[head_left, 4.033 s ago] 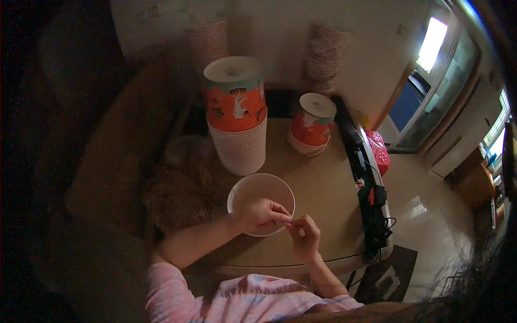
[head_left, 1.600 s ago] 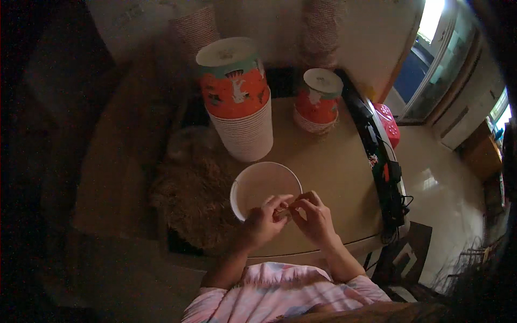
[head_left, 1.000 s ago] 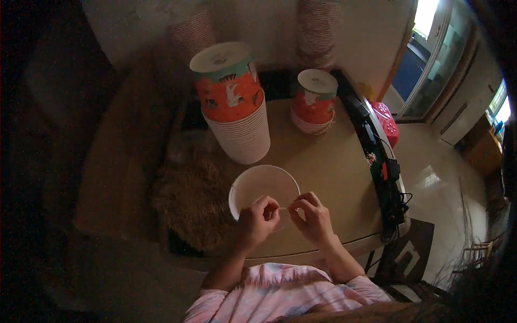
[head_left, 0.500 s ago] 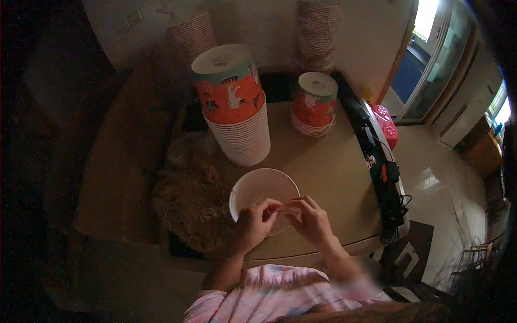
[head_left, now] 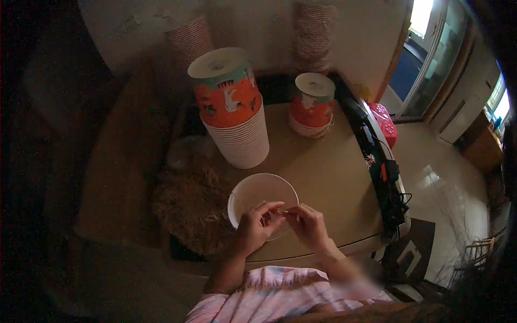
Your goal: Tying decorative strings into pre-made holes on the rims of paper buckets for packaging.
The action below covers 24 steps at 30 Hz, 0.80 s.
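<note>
A white paper bucket [head_left: 249, 192] stands mouth up near the table's front edge. Above its near right rim, my left hand [head_left: 258, 225] and my right hand [head_left: 309, 225] meet with fingertips pinched together. Something small and thin seems to lie between the fingertips, but I cannot make out what it is. Left of the bucket lies a shaggy heap of brown fibre strands [head_left: 191, 207]. Behind it rises a tall stack of upside-down paper buckets [head_left: 239, 134], the top one printed orange and teal.
A shorter stack of upside-down buckets [head_left: 312, 110] sits farther back on the beige tabletop [head_left: 334, 177]. Cables and a black adapter [head_left: 392, 171] line the right edge beside a red patterned box [head_left: 383, 121]. Ribbed stacks [head_left: 315, 37] stand against the wall.
My fingertips have drawn closer together, and my right hand's fingers have curled in more. The bucket and stacks sit slightly lower in the picture.
</note>
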Motion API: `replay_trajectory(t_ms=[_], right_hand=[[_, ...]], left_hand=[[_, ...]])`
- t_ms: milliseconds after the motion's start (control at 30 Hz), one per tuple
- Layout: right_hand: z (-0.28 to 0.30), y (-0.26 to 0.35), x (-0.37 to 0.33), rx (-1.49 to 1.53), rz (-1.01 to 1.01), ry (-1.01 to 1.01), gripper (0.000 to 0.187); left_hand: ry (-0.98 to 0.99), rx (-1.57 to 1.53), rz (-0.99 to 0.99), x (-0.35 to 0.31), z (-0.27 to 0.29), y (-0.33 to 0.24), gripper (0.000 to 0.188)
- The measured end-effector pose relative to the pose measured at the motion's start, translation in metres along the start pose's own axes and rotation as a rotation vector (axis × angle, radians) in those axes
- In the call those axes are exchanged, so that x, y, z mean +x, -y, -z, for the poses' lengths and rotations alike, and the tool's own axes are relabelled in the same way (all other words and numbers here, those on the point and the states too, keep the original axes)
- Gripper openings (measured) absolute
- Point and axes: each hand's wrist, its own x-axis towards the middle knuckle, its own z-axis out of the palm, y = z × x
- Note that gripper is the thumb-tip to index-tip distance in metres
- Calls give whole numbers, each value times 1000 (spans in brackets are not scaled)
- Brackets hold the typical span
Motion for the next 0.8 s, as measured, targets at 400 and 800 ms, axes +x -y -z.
replay_trajectory(t_ms=[400,800], right_hand=[[2,-3,-2,19,64,39,3],[3,-2,-5,69,-6,-7,5]], left_hand=[[-206,206,-264,7,-9,-2,3],[-217,132,-149,7,-13,-5,6]])
